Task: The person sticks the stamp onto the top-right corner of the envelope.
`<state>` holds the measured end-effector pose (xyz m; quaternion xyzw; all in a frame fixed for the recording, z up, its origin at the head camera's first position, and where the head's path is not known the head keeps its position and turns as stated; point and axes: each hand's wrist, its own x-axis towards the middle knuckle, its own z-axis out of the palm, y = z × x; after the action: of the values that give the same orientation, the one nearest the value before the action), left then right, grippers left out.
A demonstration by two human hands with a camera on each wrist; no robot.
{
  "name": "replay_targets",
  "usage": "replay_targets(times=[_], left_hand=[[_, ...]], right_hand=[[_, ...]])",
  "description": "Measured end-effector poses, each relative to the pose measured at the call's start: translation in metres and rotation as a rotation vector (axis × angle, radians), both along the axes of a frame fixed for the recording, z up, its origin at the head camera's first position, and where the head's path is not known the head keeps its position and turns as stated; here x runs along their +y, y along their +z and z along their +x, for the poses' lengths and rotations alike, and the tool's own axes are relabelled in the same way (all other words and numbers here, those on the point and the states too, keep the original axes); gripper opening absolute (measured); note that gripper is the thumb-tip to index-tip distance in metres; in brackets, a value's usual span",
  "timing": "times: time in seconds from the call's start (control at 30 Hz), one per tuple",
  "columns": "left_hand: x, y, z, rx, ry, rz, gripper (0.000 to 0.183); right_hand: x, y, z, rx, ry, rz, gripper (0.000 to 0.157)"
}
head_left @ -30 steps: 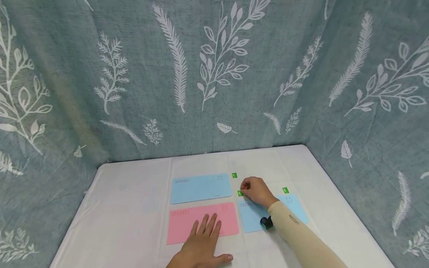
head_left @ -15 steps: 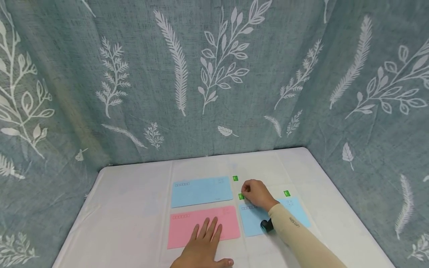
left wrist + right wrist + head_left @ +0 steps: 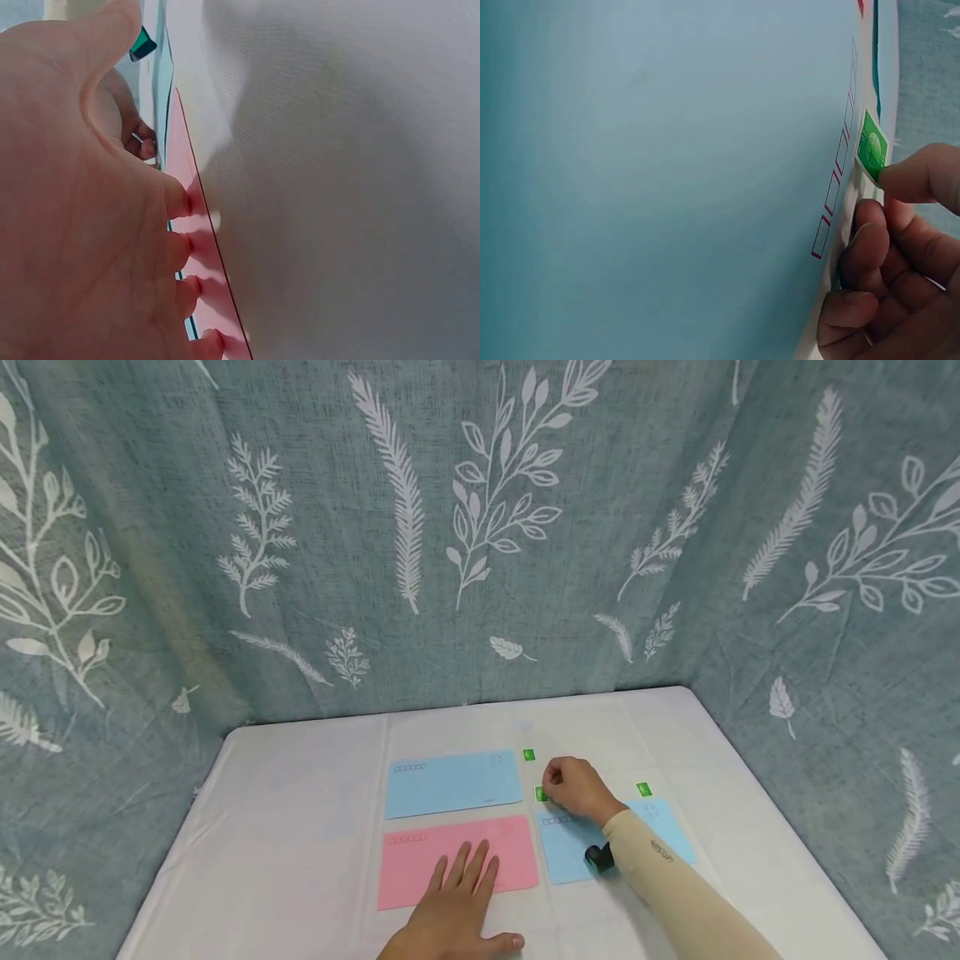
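Note:
My left hand (image 3: 453,910) lies spread and flat, its fingers on the lower half of a pink envelope (image 3: 405,868). In the left wrist view, the fingertips rest on the pink envelope (image 3: 193,225) near its edge. My right hand (image 3: 579,789) is over the upper edge of a blue envelope (image 3: 558,852), partly covering it. Between thumb and forefinger it pinches the corner of a small green stamp (image 3: 540,794). Seen from the right wrist, that stamp (image 3: 872,146) has a white perforated border and sits beside the envelope's row of red postcode boxes. The other fingers are curled.
Another blue envelope (image 3: 450,785) lies behind the pink one. One green stamp (image 3: 529,755) is near its upper right corner, and a further green stamp (image 3: 644,789) lies above the right envelope. A patterned grey-green curtain (image 3: 450,635) stands around the white table (image 3: 285,827).
Both hands keep their places on the table, and the right still pinches the stamp. Only the head view shifts slightly.

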<state>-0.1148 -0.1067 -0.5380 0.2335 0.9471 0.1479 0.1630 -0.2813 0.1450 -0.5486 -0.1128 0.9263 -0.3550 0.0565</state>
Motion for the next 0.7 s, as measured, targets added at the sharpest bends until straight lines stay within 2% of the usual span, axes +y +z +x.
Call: replay_targets(times=[0.23, 0.47, 0.7], left_hand=[[-0.0009, -0.0104, -0.0017, 0.002, -0.004, 0.020, 0.111], [-0.0011, -0.0076, 0.0015, 0.018, -0.023, 0.025, 0.109], [0.0015, -0.0058, 0.0016, 0.030, -0.008, -0.010, 0.109]], right_hand=[[0.0044, 0.0042, -0.0037, -0.015, 0.022, -0.014, 0.016], [0.0068, 0.0041, -0.0050, -0.029, 0.051, 0.007, 0.015], [0.0087, 0.0073, -0.0035, -0.018, 0.047, -0.012, 0.014]])
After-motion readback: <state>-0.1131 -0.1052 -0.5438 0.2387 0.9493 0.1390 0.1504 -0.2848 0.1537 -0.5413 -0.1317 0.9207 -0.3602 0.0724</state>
